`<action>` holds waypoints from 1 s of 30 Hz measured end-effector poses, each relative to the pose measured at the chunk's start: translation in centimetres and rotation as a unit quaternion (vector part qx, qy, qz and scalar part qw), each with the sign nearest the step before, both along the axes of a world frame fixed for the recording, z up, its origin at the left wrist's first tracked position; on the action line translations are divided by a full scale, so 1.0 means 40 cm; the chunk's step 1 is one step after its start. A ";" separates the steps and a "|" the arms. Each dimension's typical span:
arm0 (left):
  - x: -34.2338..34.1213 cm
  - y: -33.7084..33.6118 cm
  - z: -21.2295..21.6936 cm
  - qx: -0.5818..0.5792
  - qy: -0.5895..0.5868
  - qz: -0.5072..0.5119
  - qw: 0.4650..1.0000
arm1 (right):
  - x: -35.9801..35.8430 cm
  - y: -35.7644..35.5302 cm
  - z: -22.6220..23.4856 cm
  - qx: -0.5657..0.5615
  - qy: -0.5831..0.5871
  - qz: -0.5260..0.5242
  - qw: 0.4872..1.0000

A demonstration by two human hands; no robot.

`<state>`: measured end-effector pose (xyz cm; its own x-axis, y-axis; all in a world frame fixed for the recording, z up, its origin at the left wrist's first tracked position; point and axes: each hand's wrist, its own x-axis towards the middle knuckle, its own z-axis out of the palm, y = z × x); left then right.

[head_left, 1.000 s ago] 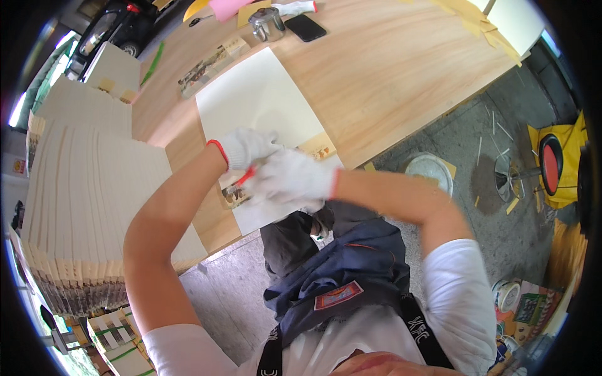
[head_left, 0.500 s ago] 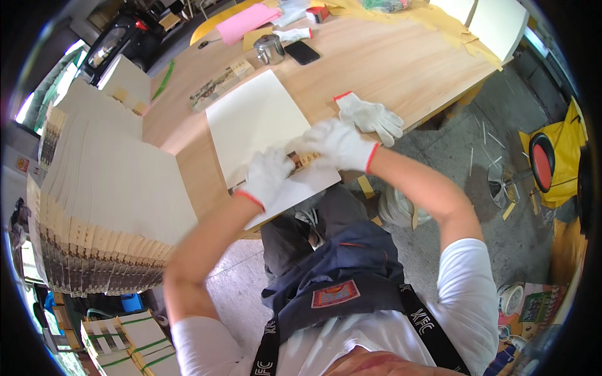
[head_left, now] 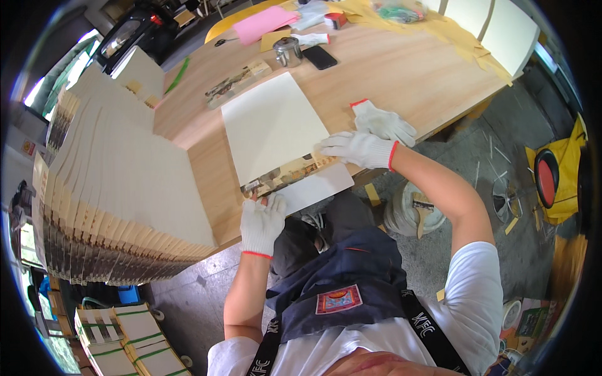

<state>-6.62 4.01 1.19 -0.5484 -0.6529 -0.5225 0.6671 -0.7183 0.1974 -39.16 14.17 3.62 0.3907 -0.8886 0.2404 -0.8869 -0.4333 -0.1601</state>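
Note:
A large white sheet [head_left: 273, 119] lies on the table, with a narrow printed strip [head_left: 290, 173] in brown and cream tones across its near part. Below the strip, a white flap [head_left: 320, 186] reaches over the table's front edge. My left hand [head_left: 262, 227], in a white knitted glove with red cuff, is at the strip's left end; bare fingertips show there, slightly apart, touching the strip's edge. My right hand [head_left: 362, 149], gloved alike, lies flat with fingers stretched out over the strip's right end. Just beyond it rests a loose white glove [head_left: 385, 123].
A long fanned stack of white sheets [head_left: 132, 169] fills the table's left side. Farther back are a printed block [head_left: 237, 83], a metal pot [head_left: 288, 51], a black phone [head_left: 320, 57] and pink sheets [head_left: 266, 23]. A yellow-draped object [head_left: 564, 166] stands at right.
My hands have moved apart, uncovering the printed strip. The left has come nearer to me at the strip's left end; the right has slid to its right end and flattened.

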 end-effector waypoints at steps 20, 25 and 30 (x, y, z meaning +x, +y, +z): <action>-0.063 -0.137 0.112 -0.039 -0.142 0.052 0.988 | -0.027 -0.320 0.036 0.285 -0.724 -0.221 0.588; 0.027 -0.052 0.227 -0.221 -0.192 0.069 0.954 | 0.078 -0.257 0.075 0.214 -0.755 -0.128 0.607; 0.101 0.070 0.459 -0.378 -0.281 0.081 0.878 | 0.133 -0.178 0.211 0.031 -0.742 -0.049 0.668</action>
